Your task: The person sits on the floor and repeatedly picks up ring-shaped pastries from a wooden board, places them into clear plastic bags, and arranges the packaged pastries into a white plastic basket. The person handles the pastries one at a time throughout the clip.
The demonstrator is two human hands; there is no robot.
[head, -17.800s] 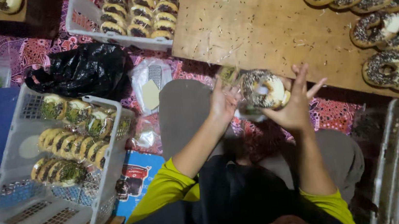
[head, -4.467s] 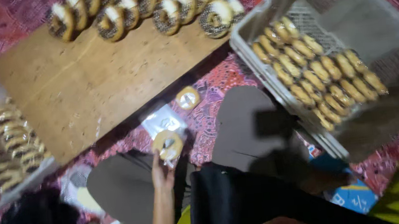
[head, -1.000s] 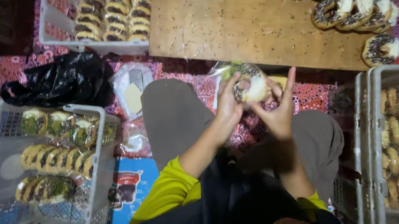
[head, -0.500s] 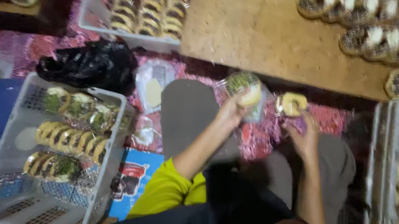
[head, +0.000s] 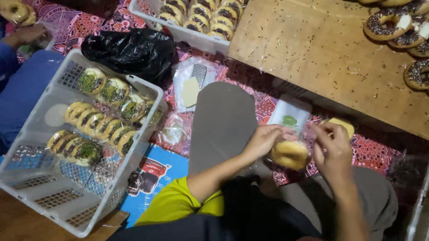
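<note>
Both hands, left hand (head: 263,141) and right hand (head: 332,146), grip a bagged doughnut (head: 291,153). Crate (head: 43,189) is about half filled (wrapped ones); many doughnuts (head: 404,18) on the board (head: 311,38) remain unwrapped.

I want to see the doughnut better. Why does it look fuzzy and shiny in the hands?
Head view: the doughnut sits in a clear bag that catches glare; left hand and right hand look slightly motion-blurred; the white crate is sharper; the bottom right corner is dim.
</note>
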